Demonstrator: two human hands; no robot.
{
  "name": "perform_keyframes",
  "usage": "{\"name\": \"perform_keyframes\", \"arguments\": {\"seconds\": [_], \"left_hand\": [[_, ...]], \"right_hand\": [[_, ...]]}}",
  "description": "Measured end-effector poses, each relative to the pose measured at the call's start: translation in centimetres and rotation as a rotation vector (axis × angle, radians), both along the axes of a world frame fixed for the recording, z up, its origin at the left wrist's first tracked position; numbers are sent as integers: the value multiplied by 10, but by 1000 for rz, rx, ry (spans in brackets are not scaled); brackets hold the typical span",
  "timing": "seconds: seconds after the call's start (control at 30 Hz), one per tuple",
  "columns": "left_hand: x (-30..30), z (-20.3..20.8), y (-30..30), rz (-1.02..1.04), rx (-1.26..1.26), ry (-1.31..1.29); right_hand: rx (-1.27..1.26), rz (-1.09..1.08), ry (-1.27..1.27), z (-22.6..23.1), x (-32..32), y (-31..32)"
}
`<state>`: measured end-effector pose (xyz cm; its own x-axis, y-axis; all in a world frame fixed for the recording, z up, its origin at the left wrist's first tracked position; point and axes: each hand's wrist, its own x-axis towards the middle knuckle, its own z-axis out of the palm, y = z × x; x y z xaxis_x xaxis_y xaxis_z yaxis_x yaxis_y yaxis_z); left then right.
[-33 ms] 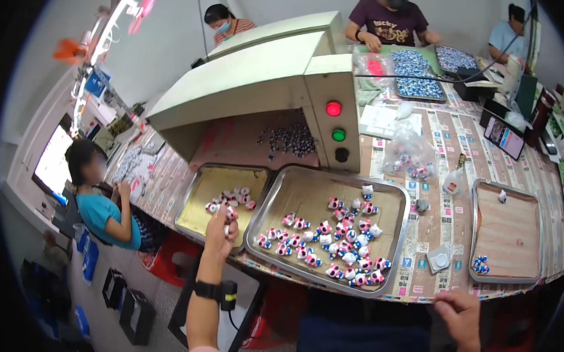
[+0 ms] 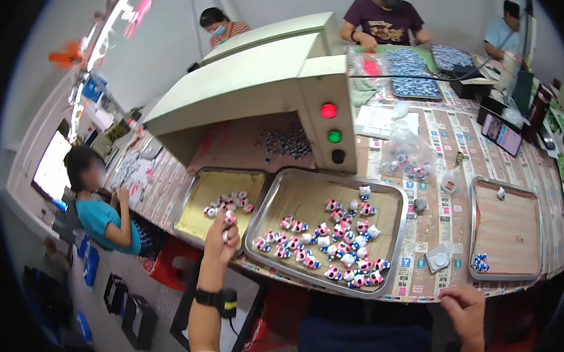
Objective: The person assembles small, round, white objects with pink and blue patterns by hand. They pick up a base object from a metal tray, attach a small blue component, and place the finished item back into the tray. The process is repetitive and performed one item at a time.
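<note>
Over the near edge of the yellow-lined tray (image 2: 191, 209), my left hand (image 2: 217, 248) is closed around small white-and-pink figurine heads, one (image 2: 229, 218) showing at the fingertips. Several similar loose heads (image 2: 232, 198) lie in that tray just beyond my fingers. To its right, a large metal tray (image 2: 396, 234) bears many small pink, white and blue figurines (image 2: 342, 236), some standing and some lying. My right hand (image 2: 466, 313) is by the table's front edge, left of the smaller tray, with thumb and fingertips pressed together; anything between them is too small to make out.
A cream-coloured machine (image 2: 239, 82) with an open tunnel and lit buttons stands behind the trays. On the right, a smaller tray (image 2: 510, 275) holds a few pieces. A plastic bag (image 2: 408, 150) and a phone (image 2: 502, 134) rest on the table. Co-workers sit around.
The view has shifted slightly. My right hand has moved a little to the right. My left hand stays by the yellow-lined tray, still holding the figurine heads.
</note>
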<state>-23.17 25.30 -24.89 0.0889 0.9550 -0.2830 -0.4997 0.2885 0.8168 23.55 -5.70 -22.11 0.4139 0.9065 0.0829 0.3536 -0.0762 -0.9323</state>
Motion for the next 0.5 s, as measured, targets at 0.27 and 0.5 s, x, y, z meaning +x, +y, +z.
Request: {"name": "perform_keyframes", "arguments": {"seconds": [0.27,0.5], "left_hand": [[100,28,-136,-279,-220,-585],[214,26,-204,-784,-389,-537]], "right_hand": [[68,-264,-163,18,51,2],[66,-305,-263,7,74,-9]]}}
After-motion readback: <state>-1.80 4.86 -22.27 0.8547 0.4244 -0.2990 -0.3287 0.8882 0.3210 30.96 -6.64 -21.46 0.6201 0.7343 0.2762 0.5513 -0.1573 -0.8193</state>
